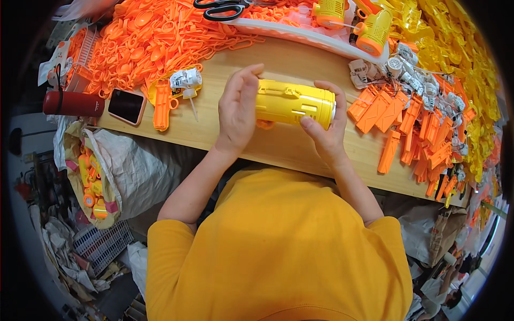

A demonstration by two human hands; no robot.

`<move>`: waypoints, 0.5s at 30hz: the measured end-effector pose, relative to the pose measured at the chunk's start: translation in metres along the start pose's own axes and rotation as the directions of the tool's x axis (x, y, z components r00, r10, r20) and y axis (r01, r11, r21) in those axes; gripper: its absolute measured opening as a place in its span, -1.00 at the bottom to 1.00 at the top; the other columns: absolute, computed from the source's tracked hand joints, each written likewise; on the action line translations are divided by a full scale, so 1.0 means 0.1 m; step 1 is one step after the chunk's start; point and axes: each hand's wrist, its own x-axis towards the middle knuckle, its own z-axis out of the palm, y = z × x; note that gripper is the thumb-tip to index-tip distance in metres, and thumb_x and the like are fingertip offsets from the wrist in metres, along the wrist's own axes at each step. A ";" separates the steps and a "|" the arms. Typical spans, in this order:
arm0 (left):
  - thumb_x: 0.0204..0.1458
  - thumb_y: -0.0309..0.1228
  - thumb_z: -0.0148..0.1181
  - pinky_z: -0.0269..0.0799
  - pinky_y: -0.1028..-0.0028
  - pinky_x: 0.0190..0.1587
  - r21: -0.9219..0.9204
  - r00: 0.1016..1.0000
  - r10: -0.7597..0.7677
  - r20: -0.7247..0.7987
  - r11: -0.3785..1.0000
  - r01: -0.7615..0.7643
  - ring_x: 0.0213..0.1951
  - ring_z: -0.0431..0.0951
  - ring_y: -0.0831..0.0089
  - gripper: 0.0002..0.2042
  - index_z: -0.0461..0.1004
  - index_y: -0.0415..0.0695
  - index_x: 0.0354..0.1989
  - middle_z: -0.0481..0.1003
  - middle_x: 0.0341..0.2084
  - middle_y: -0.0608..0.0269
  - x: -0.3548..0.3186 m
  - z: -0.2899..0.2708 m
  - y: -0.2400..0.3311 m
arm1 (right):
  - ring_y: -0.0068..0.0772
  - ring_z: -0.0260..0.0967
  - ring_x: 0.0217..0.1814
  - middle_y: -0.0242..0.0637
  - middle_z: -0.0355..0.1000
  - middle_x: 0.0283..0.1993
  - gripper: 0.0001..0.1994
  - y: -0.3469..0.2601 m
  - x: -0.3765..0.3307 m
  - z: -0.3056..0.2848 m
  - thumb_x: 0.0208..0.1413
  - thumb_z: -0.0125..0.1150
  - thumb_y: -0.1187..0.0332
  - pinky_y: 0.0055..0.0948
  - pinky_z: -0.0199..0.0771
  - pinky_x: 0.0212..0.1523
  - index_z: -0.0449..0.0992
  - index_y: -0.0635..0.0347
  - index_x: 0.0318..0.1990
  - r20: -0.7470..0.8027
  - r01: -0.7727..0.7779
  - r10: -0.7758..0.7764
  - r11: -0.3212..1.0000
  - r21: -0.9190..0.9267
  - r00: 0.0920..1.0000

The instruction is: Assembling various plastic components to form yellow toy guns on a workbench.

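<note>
Yellow plastic cylinder (293, 102) held above tabletop (300, 150), clasped between left hand (238, 107) and right hand (327, 125). Judged light, rigid, smooth; best gripped at both ends.

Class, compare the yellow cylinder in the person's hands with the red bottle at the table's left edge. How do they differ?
The yellow cylinder is bright yellow and ribbed; the red bottle is dark red and smooth. The cylinder is held by both hands; the bottle lies untouched. The cylinder looks thicker. Both lie sideways.
</note>
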 end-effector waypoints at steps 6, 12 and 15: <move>0.33 -0.15 -0.26 0.44 0.54 -0.16 -0.189 0.964 -0.267 -0.007 0.947 0.260 -0.27 0.53 0.49 -0.56 0.45 -0.30 -0.16 0.54 -0.31 0.13 0.03 0.08 0.00 | -0.36 0.31 0.08 -0.18 0.30 0.03 -0.30 0.02 0.02 0.04 -0.10 0.38 0.33 -0.36 0.34 0.12 0.16 0.24 0.20 0.063 0.126 -0.129 0.991 0.038 0.990; 0.33 -0.18 -0.28 0.43 0.51 -0.12 -0.190 0.980 -0.179 -0.083 0.969 0.161 -0.27 0.53 0.47 -0.56 0.47 -0.31 -0.20 0.54 -0.32 0.12 0.02 0.14 -0.03 | -0.36 0.32 0.06 -0.16 0.30 0.03 -0.33 0.06 0.00 -0.04 -0.11 0.41 0.40 -0.38 0.37 0.08 0.19 0.26 0.16 0.075 0.242 -0.231 0.946 -0.217 0.970; 0.33 -0.21 -0.30 0.43 0.52 -0.12 -0.199 0.978 -0.185 -0.094 0.966 0.164 -0.27 0.53 0.47 -0.56 0.48 -0.31 -0.23 0.55 -0.32 0.11 0.01 0.15 -0.04 | -0.38 0.34 0.01 -0.17 0.32 0.01 -0.38 0.04 0.00 -0.02 -0.11 0.41 0.42 -0.42 0.39 0.03 0.21 0.26 0.12 0.070 0.277 -0.268 0.939 -0.201 0.961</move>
